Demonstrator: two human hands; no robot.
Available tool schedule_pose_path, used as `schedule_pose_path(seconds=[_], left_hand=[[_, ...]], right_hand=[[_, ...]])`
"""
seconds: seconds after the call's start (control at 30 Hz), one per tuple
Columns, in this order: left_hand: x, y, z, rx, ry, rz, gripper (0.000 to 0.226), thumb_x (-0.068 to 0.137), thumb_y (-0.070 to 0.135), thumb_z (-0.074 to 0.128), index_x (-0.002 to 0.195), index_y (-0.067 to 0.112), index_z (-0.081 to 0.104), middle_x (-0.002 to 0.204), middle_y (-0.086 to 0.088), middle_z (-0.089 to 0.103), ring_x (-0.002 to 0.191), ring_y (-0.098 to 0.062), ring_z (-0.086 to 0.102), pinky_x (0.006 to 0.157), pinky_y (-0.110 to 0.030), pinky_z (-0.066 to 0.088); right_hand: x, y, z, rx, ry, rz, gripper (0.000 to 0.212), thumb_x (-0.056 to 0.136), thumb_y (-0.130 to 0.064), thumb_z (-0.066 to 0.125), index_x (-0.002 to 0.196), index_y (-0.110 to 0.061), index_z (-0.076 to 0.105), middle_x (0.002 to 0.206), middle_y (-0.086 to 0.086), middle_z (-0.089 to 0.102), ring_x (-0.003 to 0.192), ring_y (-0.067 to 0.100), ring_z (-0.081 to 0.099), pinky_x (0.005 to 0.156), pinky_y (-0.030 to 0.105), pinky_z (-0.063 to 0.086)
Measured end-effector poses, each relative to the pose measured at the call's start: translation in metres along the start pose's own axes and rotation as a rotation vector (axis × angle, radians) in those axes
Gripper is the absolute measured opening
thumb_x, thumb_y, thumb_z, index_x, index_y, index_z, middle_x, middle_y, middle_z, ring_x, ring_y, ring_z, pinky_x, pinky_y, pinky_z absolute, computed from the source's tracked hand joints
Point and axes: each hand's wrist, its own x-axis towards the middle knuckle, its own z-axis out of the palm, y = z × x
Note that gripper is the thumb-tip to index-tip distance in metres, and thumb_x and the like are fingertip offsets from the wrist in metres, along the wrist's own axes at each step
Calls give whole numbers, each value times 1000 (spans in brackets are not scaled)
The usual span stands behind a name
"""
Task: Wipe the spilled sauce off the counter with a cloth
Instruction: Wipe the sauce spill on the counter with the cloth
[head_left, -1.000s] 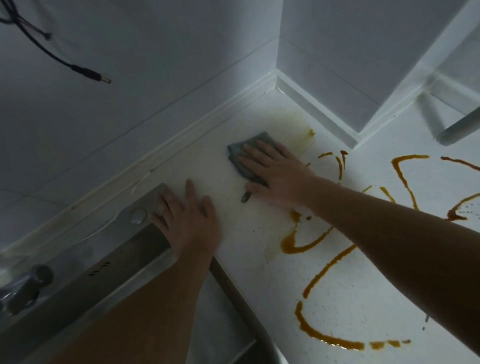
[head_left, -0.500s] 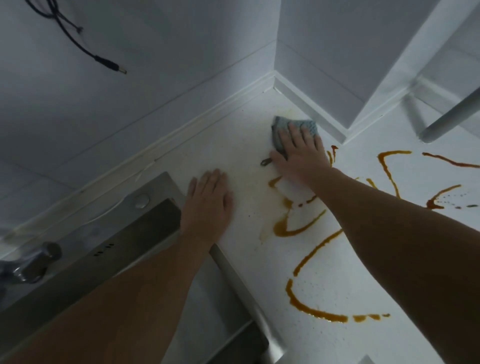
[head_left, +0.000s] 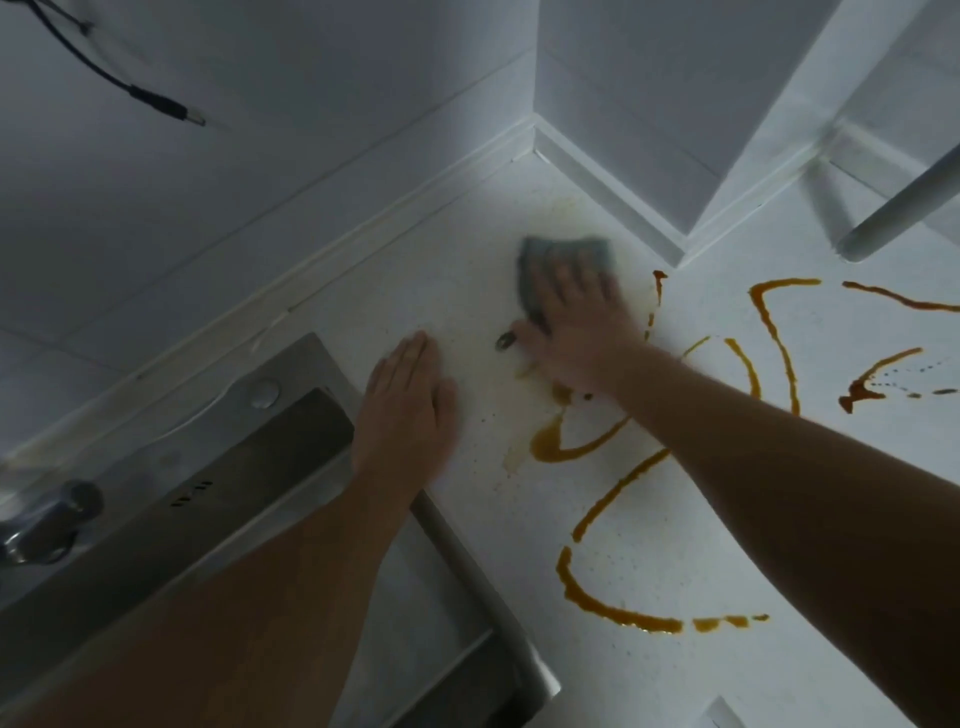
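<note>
A grey cloth (head_left: 550, 254) lies flat on the white counter (head_left: 415, 296) near the back corner. My right hand (head_left: 576, 322) presses down on it with fingers spread over the cloth. Brown sauce (head_left: 582, 452) runs in curved lines and streaks across the counter to the right of and below that hand, with a long arc of sauce (head_left: 613, 613) nearer me. My left hand (head_left: 408, 410) rests palm down on the counter beside the sink, holding nothing.
A steel sink (head_left: 249, 467) with a tap (head_left: 47, 519) fills the lower left. A black cable (head_left: 156, 101) hangs against the left wall. White walls close the corner, and a white rod (head_left: 904, 202) slants in at the upper right.
My right hand slid the cloth from the left toward the corner, then back a little to the left. Sauce marks near the corner have thinned. My left hand shifted slightly right.
</note>
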Motion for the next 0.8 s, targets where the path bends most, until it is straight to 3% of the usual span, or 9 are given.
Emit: schedule_pose_path(seconds=[0.07,0.13,0.23,0.33,0.5,0.73,0.8], left_hand=[[-1,1,-1,-14,-1,-9,59,108,37,28,160,9,28,167,-9,27,155,-20,19,127,-35,8],[-1,2,-2,-23,-5,-12,58,109,37,31,161,10,27,168,-7,24,156,-18,17,127,-33,6],[-3,2,-2,-13,9,0,60,108,39,37,161,13,25,169,-4,22,156,-17,14,126,-33,4],[-2,2,-3,1,14,4,60,108,37,39,161,13,26,169,-4,22,156,-17,14,126,-32,3],[-2,2,-2,14,5,23,60,108,40,34,161,13,26,169,-5,22,156,-17,14,126,-33,4],[-1,0,1,13,39,39,56,109,34,33,159,9,32,166,-9,30,155,-20,22,127,-37,10],[-1,-1,3,21,44,40,53,110,30,33,157,6,35,164,-11,33,153,-22,26,127,-39,14]], right_hand=[[-25,-19,9,-15,-41,-220,83,103,-71,2,170,-24,-6,178,6,-8,164,31,-12,131,55,-7],[-31,-2,6,-20,-82,-315,83,100,-72,-5,170,-27,-7,177,1,-11,164,27,-14,132,53,-7],[-12,48,-2,16,-20,-101,86,100,-75,-1,171,-27,-4,179,4,-4,165,27,-10,132,52,-5],[-13,63,-1,103,-11,63,89,99,-79,2,171,-27,-6,179,-1,-10,164,23,-14,132,49,-7],[-65,70,13,69,-22,19,90,97,-80,-1,169,-27,-10,178,-1,-13,163,22,-17,133,46,-7],[-34,47,5,100,3,169,90,102,-77,8,171,-20,-2,179,7,-7,164,30,-9,132,53,-5],[-52,13,13,64,-20,35,90,101,-77,5,171,-20,-4,179,9,-8,164,31,-12,132,55,-4]])
